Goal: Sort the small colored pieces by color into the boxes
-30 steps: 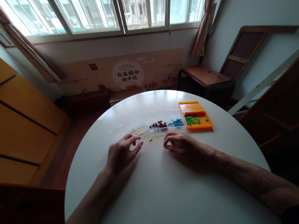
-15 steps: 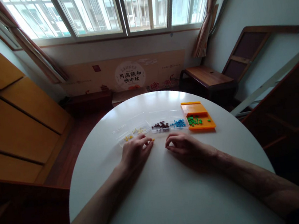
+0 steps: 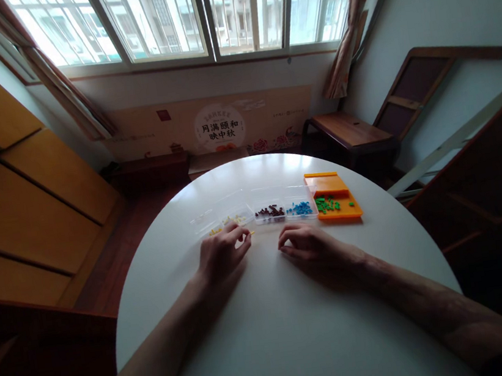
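Note:
My left hand (image 3: 223,254) rests on the round white table (image 3: 279,332), fingers pinched on a small yellow piece (image 3: 251,233) at its fingertips. Just beyond it stands a row of clear plastic boxes (image 3: 235,205): one with yellow pieces (image 3: 214,231), one with pale pieces (image 3: 238,218), one with dark brown pieces (image 3: 269,212) and one with blue pieces (image 3: 299,209). My right hand (image 3: 307,243) lies on the table with fingers curled loosely, nothing visible in it. An orange tray (image 3: 330,185) with green pieces (image 3: 326,204) sits right of the boxes.
A wooden bench (image 3: 348,131) and a leaning wooden frame (image 3: 421,76) stand past the table on the right. Wooden cabinets (image 3: 14,182) line the left wall. Windows and a printed board (image 3: 219,127) are at the back.
My left hand slid right to the loose yellow piece, closed its fingers on it, and has drawn it slightly back to the left. My right hand has barely moved.

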A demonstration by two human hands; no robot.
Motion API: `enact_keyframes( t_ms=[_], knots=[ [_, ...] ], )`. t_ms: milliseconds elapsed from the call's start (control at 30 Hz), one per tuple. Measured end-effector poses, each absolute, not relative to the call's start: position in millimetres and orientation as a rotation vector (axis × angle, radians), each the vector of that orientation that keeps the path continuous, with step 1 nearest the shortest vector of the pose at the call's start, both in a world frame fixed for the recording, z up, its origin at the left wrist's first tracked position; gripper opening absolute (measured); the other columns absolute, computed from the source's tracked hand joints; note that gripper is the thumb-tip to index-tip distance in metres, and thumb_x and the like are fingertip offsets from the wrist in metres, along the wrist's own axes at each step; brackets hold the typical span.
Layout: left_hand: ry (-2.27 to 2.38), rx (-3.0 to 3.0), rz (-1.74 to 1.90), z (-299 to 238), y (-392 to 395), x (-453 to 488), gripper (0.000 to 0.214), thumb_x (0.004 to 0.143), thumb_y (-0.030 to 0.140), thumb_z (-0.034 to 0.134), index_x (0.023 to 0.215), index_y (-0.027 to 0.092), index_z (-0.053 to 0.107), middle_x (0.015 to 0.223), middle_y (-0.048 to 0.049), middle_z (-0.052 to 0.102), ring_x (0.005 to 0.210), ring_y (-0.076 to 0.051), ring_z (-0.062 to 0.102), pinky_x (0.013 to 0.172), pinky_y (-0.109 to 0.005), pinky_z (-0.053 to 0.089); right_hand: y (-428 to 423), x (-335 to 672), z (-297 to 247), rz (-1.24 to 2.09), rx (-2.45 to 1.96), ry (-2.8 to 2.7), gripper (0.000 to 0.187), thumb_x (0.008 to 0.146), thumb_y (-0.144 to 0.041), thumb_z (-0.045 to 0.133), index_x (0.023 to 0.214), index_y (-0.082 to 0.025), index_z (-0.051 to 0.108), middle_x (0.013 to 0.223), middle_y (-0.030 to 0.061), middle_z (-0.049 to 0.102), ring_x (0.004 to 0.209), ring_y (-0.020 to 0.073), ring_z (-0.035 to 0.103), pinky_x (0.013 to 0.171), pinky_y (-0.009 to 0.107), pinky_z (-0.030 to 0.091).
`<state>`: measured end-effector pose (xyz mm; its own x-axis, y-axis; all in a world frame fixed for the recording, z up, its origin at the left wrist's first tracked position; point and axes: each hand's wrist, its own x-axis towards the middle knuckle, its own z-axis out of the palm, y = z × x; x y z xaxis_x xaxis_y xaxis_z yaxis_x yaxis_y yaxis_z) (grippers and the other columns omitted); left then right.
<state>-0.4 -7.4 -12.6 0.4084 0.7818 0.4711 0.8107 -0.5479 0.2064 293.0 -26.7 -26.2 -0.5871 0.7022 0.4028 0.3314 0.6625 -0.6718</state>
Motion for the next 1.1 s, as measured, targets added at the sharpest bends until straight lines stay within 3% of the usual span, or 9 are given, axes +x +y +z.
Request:
enact_keyframes(
  t_ms=[467, 667, 767, 833, 967, 1100],
  knots=[
    [-1.709, -2.195, -0.585, 13, -6, -46, 0.023, 0.104, 0.034, 0.065, 0.096, 0.025, 0.084, 0.095, -0.0032, 0.081, 0.071, -0.022, 0.072, 0.057, -0.03, 0.03, -28, 299, -23, 0.743, -0.799, -2.231, 0.01, 0.102, -0.018, 0.071, 0.107, -0.024, 0.078, 0.112, 0.0057, 0.075, 0.096, 0.0192, 0.07, 0.09, 0.032, 0.057],
    [-1.47, -2.309, -0.73, 12, -9, -41, 0.025, 0.109, 0.037, 0.063, 0.104, 0.025, 0.085, 0.093, -0.0014, 0.081, 0.069, -0.019, 0.072, 0.057, -0.03, 0.038, -29, 300, -21, 0.753, -0.81, -2.231, 0.011, 0.103, -0.019, 0.07, 0.11, -0.024, 0.078, 0.115, 0.0067, 0.074, 0.101, 0.0202, 0.071, 0.093, 0.032, 0.058],
    [-1.197, -2.592, -0.83, 8, -10, -32, 0.021, 0.108, 0.038, 0.066, 0.114, 0.026, 0.083, 0.106, -0.0031, 0.082, 0.087, -0.021, 0.077, 0.072, -0.031, 0.055, -29, 303, -19, 0.72, -0.826, -2.246, 0.01, 0.104, -0.022, 0.07, 0.11, -0.024, 0.078, 0.118, 0.0073, 0.074, 0.104, 0.0207, 0.071, 0.096, 0.034, 0.058],
    [-1.032, -2.775, -0.833, 3, -11, -23, 0.025, 0.106, 0.041, 0.07, 0.123, 0.026, 0.08, 0.118, -0.0071, 0.081, 0.105, -0.025, 0.077, 0.089, -0.037, 0.061, -29, 305, -17, 0.678, -0.841, -2.256, 0.01, 0.104, -0.023, 0.07, 0.11, -0.024, 0.077, 0.119, 0.0076, 0.075, 0.106, 0.0211, 0.071, 0.099, 0.035, 0.058],
    [-0.937, -3.028, -0.685, -1, -14, -8, 0.047, 0.103, 0.05, 0.072, 0.145, 0.029, 0.07, 0.144, -0.0109, 0.073, 0.129, -0.031, 0.07, 0.109, -0.048, 0.059, -29, 312, -10, 0.602, -0.841, -2.328, 0.011, 0.106, -0.023, 0.069, 0.112, -0.025, 0.077, 0.12, 0.0074, 0.077, 0.108, 0.0217, 0.072, 0.1, 0.037, 0.058],
    [-0.915, -3.22, -0.506, 3, -17, -1, 0.055, 0.105, 0.055, 0.068, 0.154, 0.03, 0.063, 0.158, -0.0106, 0.065, 0.142, -0.034, 0.063, 0.118, -0.05, 0.053, -25, 331, 3, 0.513, -0.85, -2.344, 0.011, 0.107, -0.026, 0.068, 0.109, -0.026, 0.078, 0.108, 0.0051, 0.079, 0.092, 0.0205, 0.073, 0.087, 0.035, 0.06]
  ],
)
